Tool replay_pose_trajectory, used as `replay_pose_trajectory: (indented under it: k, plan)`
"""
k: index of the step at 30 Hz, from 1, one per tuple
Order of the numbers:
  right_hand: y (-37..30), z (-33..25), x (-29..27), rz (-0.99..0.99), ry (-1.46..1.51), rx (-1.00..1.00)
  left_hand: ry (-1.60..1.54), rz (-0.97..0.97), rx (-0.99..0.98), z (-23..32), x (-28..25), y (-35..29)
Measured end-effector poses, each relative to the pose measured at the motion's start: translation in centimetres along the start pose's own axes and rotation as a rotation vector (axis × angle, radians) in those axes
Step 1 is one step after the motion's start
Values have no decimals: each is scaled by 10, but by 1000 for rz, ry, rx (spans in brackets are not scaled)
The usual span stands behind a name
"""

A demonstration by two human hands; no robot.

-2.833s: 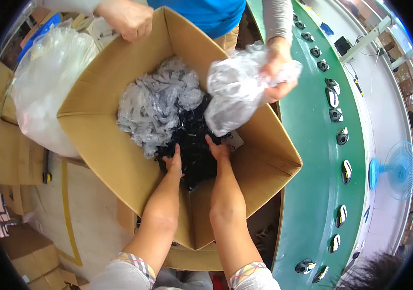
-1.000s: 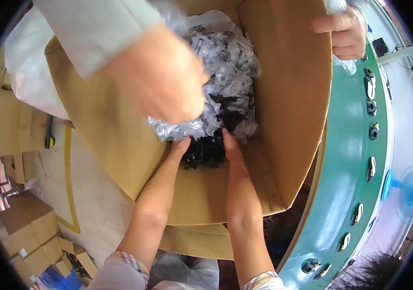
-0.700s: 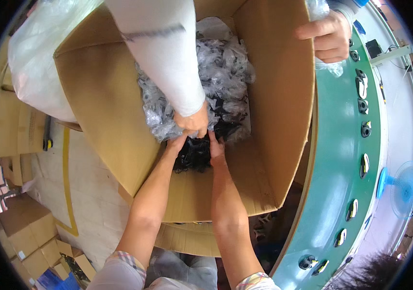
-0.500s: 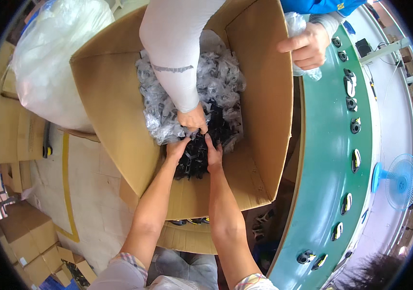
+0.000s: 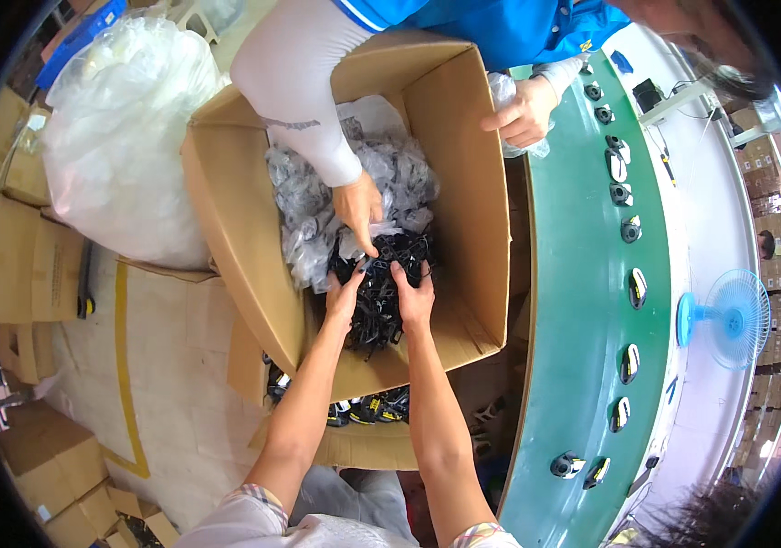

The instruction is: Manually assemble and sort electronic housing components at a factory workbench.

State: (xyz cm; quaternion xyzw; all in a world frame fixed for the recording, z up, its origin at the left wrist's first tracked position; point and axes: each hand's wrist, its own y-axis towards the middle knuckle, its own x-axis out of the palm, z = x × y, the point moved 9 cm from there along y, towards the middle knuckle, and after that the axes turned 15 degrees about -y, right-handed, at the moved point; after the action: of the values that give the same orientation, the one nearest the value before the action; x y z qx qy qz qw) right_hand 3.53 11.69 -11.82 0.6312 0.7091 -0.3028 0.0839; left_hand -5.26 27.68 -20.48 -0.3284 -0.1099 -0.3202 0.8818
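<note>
Inside a large open cardboard box [image 5: 463, 196], my left hand [image 5: 345, 298] and my right hand [image 5: 416, 296] press in from either side of a tangled clump of small black plastic parts [image 5: 377, 315]. Thumbs lie on top; the other fingertips are partly buried among the parts. Crumpled clear plastic bags [image 5: 304, 187] fill the far side of the box. A co-worker's hand [image 5: 358, 205] reaches down from above, its index finger close to my left thumb. The co-worker's other hand [image 5: 525, 114] holds a clear plastic bag [image 5: 503, 89] at the box's right edge.
On the right runs a green conveyor belt [image 5: 573, 338] with several black-and-white parts on it. A blue fan [image 5: 733, 320] stands beyond. Below my forearms, another box holds black-and-yellow parts [image 5: 377, 408]. A big translucent sack [image 5: 125, 146] and cartons [image 5: 48, 452] are at the left.
The view has shifted, showing more of the co-worker. The co-worker's reaching hand has its finger extended, and more of the black parts between my hands is exposed.
</note>
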Motion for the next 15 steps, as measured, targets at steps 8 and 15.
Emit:
replay_pose_trajectory:
  k: [8, 15]
  plan:
    - [-12, -46, -36, 81, -107, -102, -45, -39, -37, 25, 33, -19]
    - [-33, -36, -71, 158, 25, -116, 96, -46, -14, 25, 51, -50]
